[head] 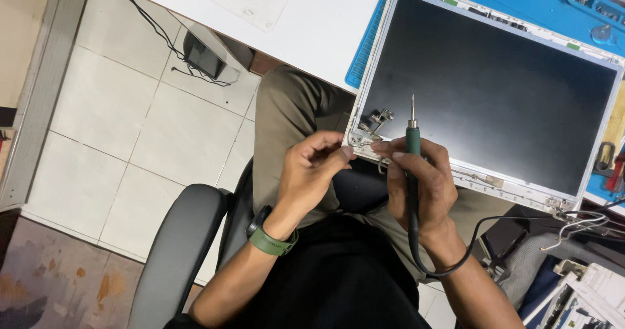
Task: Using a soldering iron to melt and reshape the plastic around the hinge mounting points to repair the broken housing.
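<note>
A green watch strap [272, 240] is sitting on the left wrist, nearest the camera. Just beyond it, the left hand [311, 173] is curling its fingers [329, 143] together, fingertips pressing at the lower left corner of the laptop screen panel [488, 95], beside the metal hinge [377, 124]. The right hand [420, 186] is gripping a green corded electric screwdriver [413, 140], fingers wrapping tightly around its handle, bit pointing up over the dark screen. The panel is lying partly on the blue work mat [521, 0] and white tabletop [312, 23], its near edge overhanging the lap.
</note>
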